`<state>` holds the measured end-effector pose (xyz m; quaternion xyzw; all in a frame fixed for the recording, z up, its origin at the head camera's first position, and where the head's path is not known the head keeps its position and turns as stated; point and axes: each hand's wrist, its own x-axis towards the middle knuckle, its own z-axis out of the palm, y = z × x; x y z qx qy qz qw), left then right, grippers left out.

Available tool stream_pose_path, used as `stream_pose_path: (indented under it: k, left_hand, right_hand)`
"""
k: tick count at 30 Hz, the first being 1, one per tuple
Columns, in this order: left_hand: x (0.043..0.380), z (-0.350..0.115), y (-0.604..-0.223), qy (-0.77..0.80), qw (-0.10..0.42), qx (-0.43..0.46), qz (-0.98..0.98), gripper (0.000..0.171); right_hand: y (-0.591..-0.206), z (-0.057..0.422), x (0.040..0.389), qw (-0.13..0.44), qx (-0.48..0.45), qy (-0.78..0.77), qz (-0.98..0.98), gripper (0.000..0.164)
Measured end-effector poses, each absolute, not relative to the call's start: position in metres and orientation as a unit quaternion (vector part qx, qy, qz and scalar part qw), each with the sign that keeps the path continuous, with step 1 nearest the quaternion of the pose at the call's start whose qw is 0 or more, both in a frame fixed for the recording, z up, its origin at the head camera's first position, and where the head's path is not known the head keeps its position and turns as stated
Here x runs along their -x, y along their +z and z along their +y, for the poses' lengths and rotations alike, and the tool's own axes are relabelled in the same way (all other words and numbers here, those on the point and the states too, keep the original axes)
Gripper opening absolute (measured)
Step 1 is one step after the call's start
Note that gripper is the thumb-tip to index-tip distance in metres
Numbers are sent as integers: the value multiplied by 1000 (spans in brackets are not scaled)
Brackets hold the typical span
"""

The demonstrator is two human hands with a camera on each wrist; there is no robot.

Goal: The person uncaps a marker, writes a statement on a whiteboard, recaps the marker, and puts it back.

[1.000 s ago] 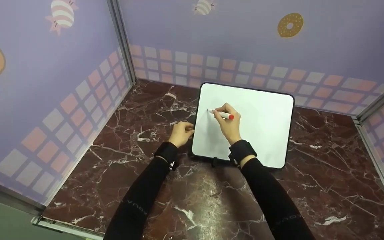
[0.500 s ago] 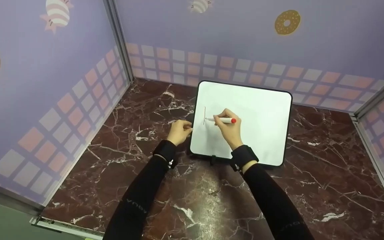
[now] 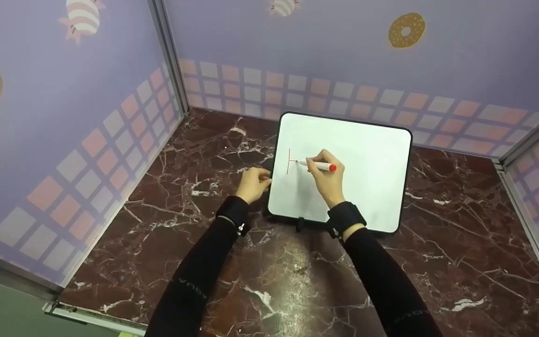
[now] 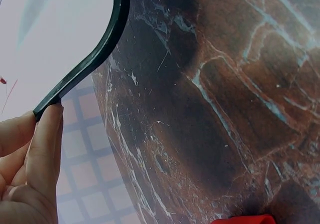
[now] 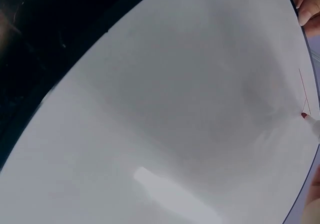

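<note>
A white whiteboard point(image 3: 372, 187) with a black frame leans tilted on a small black stand point(image 3: 300, 223). My left hand point(image 3: 251, 184) pinches its left edge; in the left wrist view, thumb and finger grip the black frame point(image 4: 82, 69). My right hand point(image 3: 331, 181) holds a marker point(image 3: 318, 165), white with a red end, like a pen. The marker's red tip point(image 5: 304, 115) is at the board's surface. Thin red lines point(image 3: 289, 157) show near the left side: one upright stroke and a short stroke going right from its middle.
The board stands on a dark red marbled tabletop point(image 3: 194, 262). Purple walls point(image 3: 344, 42) with pink and white squares rise behind and at both sides. A metal strip point(image 3: 96, 323) runs along the front left edge. A red object point(image 4: 245, 219) shows at the left wrist view's bottom.
The right hand has moved the marker down, then up and right. An upright red line and a short sideways stroke have appeared. The left hand keeps its hold on the board's edge.
</note>
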<state>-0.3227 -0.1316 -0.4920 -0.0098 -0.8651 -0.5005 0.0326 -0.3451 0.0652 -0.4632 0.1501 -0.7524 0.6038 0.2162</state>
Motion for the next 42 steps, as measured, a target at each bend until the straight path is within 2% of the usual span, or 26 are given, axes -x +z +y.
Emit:
stream_pose_path:
  k: [6, 15, 29, 42]
  left_hand:
    - [322, -132, -493, -500, 32, 8, -865, 27]
    - [322, -128, -494, -500, 35, 18, -865, 26]
    - [324, -133, -490, -496, 30, 5, -868, 28]
    - [324, -132, -491, -503, 29, 14, -864, 26]
  right_hand:
    - [-441, 66, 329, 231, -146, 602, -750, 14]
    - [-435, 65, 330, 240, -139, 598, -752, 14]
    - [-447, 75, 318, 187, -176, 592, -764, 17]
    - [-449, 78, 318, 205, -138, 617, -747, 15]
